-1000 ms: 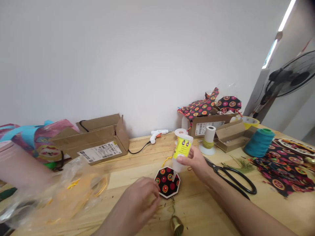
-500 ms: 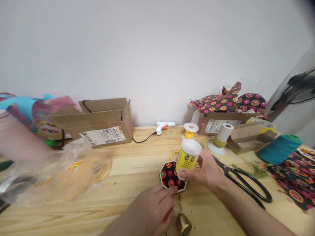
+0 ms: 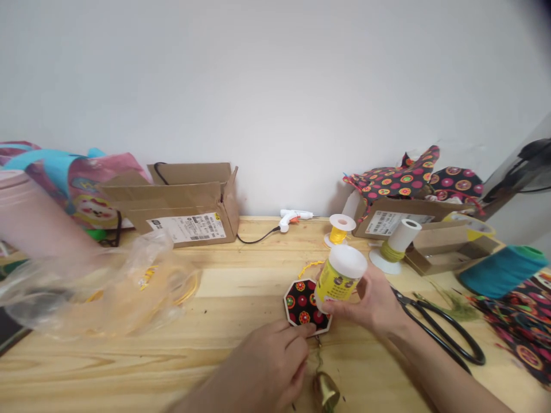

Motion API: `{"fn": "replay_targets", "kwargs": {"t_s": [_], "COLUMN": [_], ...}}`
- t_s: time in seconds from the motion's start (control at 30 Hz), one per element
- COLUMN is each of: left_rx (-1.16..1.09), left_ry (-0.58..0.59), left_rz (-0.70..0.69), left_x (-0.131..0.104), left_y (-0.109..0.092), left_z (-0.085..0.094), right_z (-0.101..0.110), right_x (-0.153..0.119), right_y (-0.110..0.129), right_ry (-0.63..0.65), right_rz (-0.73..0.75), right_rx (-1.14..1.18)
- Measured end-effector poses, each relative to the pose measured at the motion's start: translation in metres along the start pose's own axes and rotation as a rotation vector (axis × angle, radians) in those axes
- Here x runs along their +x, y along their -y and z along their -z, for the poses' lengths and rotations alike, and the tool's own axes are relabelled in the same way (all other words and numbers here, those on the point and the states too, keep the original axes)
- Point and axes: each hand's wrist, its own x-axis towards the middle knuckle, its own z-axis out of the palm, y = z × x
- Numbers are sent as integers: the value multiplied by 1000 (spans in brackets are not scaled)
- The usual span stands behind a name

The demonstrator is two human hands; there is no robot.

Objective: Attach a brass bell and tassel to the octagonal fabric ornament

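Observation:
Tilted over the right part of an octagonal patterned piece [image 3: 301, 299] is a yellow-labelled white bottle [image 3: 341, 276], gripped in my right hand [image 3: 379, 301]. Its lower end hides part of the piece. My left hand [image 3: 273, 361] has its fingers bent together, with the fingertips on the lower edge of the piece, which lies flat on the wooden table [image 3: 224, 321]. A yellow cord [image 3: 310, 265] runs from the top of the piece. Below it, a brass bell [image 3: 326, 390] lies on a thin cord.
Black scissors [image 3: 439, 327] lie right of my right hand. Behind are a yellow thread spool [image 3: 341, 228], an olive spool [image 3: 395, 246], a glue gun [image 3: 290, 219] and a cardboard box [image 3: 185, 212]. A plastic bag [image 3: 129, 298] lies left, a teal cone [image 3: 501, 271] right.
The view has shifted a little, so most things appear slightly further right. The bottle leans slightly more to the right in my right hand. My left hand stays on the piece's lower edge.

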Motion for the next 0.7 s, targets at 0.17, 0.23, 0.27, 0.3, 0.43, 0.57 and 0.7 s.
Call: {"fn": "replay_targets", "kwargs": {"t_s": [0.17,0.23,0.27,0.3,0.43,0.57,0.7], "left_rx": [4,1,-3,-7,-15,-6,-1], "left_ry": [32,30,26,24,7,6,-12], "left_rz": [14,15,11,8,5,5,4], "left_x": [2,2,1,1,1,2,1], "left_y": [-1,-1,0,0,0,0,-1], "left_z": [1,1,1,1,1,1,1], "right_z": [0,0,0,0,0,-1,-1], "right_x": [-1,-1,-1,-1,0,-1,-1], "right_y": [0,1,1,2,3,3,0], "right_ry": [13,10,5,4,2,-7,-6], "right_rz": [-20,-21,-20,-19,-9,-30,-29], "right_rx": [39,38,37,35,6,-15,-11]}}
